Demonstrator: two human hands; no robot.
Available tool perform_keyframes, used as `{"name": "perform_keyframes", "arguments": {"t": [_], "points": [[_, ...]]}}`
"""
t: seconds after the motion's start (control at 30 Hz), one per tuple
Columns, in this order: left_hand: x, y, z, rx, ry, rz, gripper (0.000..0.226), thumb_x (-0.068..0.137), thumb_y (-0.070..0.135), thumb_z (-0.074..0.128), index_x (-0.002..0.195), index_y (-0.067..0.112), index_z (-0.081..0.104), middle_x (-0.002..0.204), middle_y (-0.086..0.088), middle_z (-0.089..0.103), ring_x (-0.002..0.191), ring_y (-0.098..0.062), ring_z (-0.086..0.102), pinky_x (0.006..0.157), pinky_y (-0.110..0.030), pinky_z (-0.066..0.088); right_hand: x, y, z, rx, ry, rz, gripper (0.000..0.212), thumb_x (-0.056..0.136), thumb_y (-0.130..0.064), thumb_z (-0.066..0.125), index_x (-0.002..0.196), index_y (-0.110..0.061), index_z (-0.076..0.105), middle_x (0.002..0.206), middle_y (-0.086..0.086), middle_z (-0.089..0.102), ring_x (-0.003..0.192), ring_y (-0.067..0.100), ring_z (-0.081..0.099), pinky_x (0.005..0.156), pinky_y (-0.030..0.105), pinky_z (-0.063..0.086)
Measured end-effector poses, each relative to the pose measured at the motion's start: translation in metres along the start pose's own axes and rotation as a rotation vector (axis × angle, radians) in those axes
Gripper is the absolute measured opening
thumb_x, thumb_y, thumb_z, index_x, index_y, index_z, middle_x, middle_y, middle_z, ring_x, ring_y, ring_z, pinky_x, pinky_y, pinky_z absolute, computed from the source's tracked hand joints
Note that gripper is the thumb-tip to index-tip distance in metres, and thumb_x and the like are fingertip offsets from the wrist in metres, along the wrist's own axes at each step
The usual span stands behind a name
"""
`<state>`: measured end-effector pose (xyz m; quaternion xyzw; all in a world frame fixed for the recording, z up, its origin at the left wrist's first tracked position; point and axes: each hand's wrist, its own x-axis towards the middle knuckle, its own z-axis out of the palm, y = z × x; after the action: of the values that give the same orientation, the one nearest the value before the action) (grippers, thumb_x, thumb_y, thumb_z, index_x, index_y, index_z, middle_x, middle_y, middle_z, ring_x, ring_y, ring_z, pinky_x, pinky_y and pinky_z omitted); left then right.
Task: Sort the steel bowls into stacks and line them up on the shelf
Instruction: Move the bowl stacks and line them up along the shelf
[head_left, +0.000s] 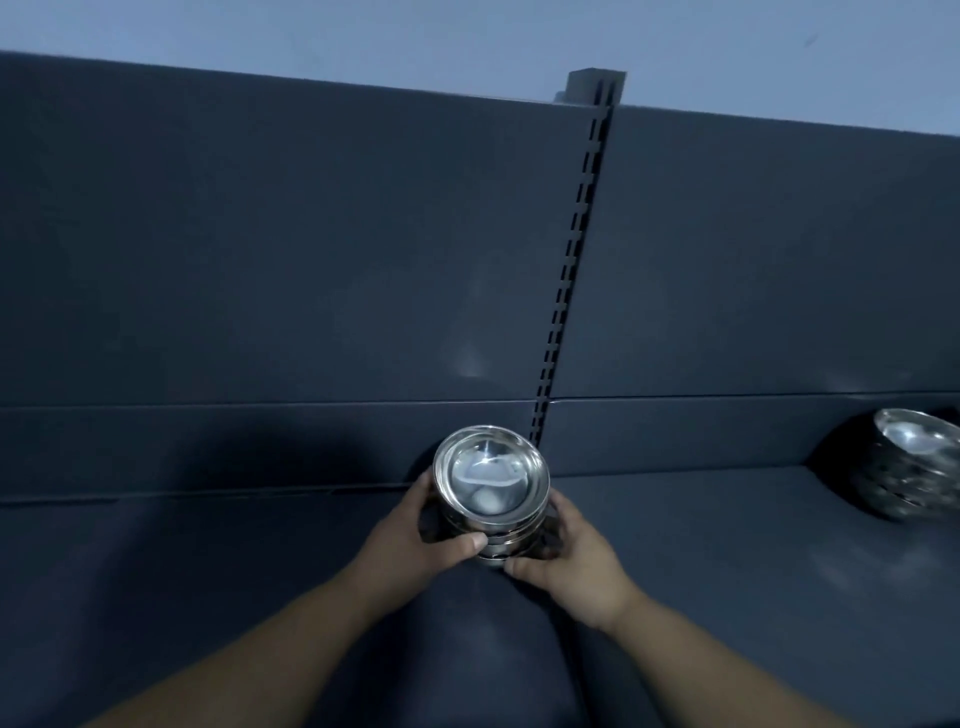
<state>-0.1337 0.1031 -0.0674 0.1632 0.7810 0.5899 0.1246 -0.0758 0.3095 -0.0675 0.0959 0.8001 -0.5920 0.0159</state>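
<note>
Left hand (415, 535) and right hand (566, 556) both curl round the sides of my stack of bowls (493, 478). It sits on the shelf (727, 545), I think, close to the back wall (311, 260). Far to the right stands another stack (914, 462). Two stacks look made; lining them up is left.

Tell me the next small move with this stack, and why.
Probably settle the stack on the shelf and let go: the left hand and right hand grip its sides close to the back panel, like the other stack at right.
</note>
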Motion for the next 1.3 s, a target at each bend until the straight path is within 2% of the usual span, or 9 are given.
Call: {"name": "perform_keyframes", "arguments": {"t": [0.2,0.43,0.53,0.7,0.83,1.03,1.17,1.23,1.3], "points": [[-0.012,0.033,0.059,-0.059,-0.098,0.062,0.079,0.063,0.037,0.082,0.132,0.043,0.044,0.125,0.016,0.063,0.119,-0.002,0.056,0.104,-0.033,0.045,-0.045,0.014,-0.054,0.092,0.063,-0.012,0.090,0.069,0.005,0.080,0.144,-0.017,0.035,0.130,0.003,0.060,0.115,0.016,0.063,0.104,0.043,0.047],[-0.049,0.072,0.188,-0.174,-0.152,0.050,0.075,0.058,0.031,0.083,0.124,0.041,0.050,0.123,0.013,0.064,0.116,-0.008,0.060,0.101,-0.032,0.047,-0.134,0.057,-0.160,0.107,0.147,-0.012,0.092,0.067,0.001,0.083,0.144,-0.018,0.036,0.127,-0.001,0.062,0.112,0.015,0.064,0.101,0.043,0.050],[-0.069,0.089,0.259,-0.238,-0.201,0.082,0.067,0.062,0.017,0.083,0.120,0.034,0.052,0.121,0.004,0.064,0.107,-0.005,0.065,0.082,-0.018,0.053,-0.181,0.077,-0.216,0.087,0.183,-0.006,0.092,0.064,-0.009,0.085,0.143,-0.022,0.038,0.124,-0.003,0.064,0.113,0.014,0.063,0.100,0.043,0.051],[-0.088,0.107,0.350,-0.283,-0.271,0.103,0.066,0.066,0.015,0.083,0.120,0.037,0.050,0.123,0.010,0.059,0.099,-0.006,0.069,0.075,-0.017,0.054,-0.239,0.103,-0.290,0.013,0.249,-0.002,0.088,0.065,-0.017,0.087,0.140,-0.027,0.042,0.119,-0.010,0.066,0.109,0.003,0.062,0.095,0.025,0.051],[-0.088,0.124,0.400,-0.275,-0.313,0.128,0.063,0.069,0.013,0.081,0.119,0.035,0.051,0.123,0.007,0.059,0.102,-0.008,0.068,0.077,-0.018,0.054,-0.262,0.119,-0.334,0.044,0.292,0.029,0.087,0.067,-0.015,0.085,0.141,-0.028,0.042,0.120,-0.007,0.066,0.107,0.012,0.066,0.099,0.039,0.051],[-0.054,0.137,0.427,-0.242,-0.335,0.153,0.059,0.076,0.002,0.078,0.119,0.032,0.050,0.120,0.006,0.060,0.095,-0.001,0.069,0.072,-0.013,0.053,-0.240,0.130,-0.370,0.056,0.294,0.019,0.086,0.068,-0.019,0.085,0.140,-0.032,0.042,0.120,-0.016,0.063,0.105,-0.008,0.060,0.088,0.017,0.050],[-0.020,0.138,0.431,-0.241,-0.321,0.118,0.065,0.066,0.014,0.084,0.120,0.034,0.052,0.122,0.001,0.062,0.103,-0.005,0.067,0.083,-0.022,0.055,-0.208,0.133,-0.382,0.100,0.271,0.038,0.086,0.069,-0.014,0.085,0.140,-0.030,0.040,0.127,-0.014,0.060,0.109,-0.002,0.060,0.079,0.015,0.052],[-0.005,0.137,0.431,-0.188,-0.276,0.089,0.070,0.056,0.031,0.085,0.117,0.044,0.052,0.120,0.010,0.064,0.111,-0.006,0.062,0.098,-0.033,0.050,-0.192,0.133,-0.388,0.098,0.256,0.046,0.086,0.069,-0.015,0.085,0.141,-0.030,0.040,0.128,-0.011,0.060,0.112,0.002,0.060,0.082,0.018,0.051],[0.009,0.133,0.429,-0.120,-0.252,0.076,0.070,0.055,0.038,0.084,0.115,0.051,0.051,0.118,0.018,0.065,0.114,-0.001,0.058,0.102,-0.033,0.047,-0.175,0.133,-0.393,0.089,0.244,0.052,0.084,0.069,-0.012,0.084,0.140,-0.029,0.041,0.127,-0.010,0.061,0.112,0.002,0.060,0.087,0.019,0.050]]}}
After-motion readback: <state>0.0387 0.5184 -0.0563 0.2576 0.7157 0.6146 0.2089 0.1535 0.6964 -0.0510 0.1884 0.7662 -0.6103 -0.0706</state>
